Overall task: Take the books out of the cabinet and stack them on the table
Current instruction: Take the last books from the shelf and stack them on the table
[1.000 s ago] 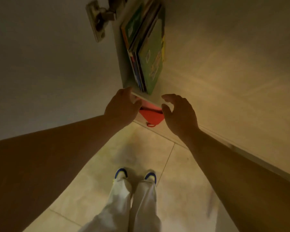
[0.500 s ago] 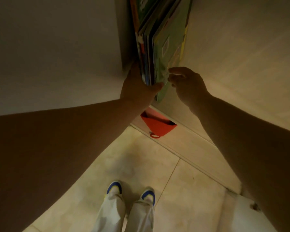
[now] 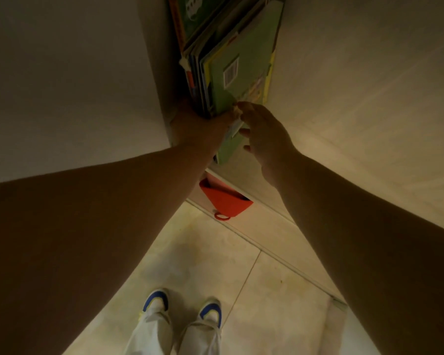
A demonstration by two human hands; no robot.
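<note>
Books (image 3: 231, 60) standing upright in cabinet (image 3: 356, 73), packed at left wall, green back cover with barcode outermost. Left hand (image 3: 203, 129) clasping bundle's lower near corner; right hand (image 3: 264, 131) narrow, fingertips pinching green cover's edge. Best: clamp whole bundle from both sides, support underneath, draw straight out. Open floor (image 3: 215, 252) behind; red pouch (image 3: 224, 198) hanging just below shelf lip.

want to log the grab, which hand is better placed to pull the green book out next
Right, probably. The right hand already has its fingers at the lower corner of the green book, the outermost of the row. The left hand sits under the books' bottom edges, more a support.
</note>
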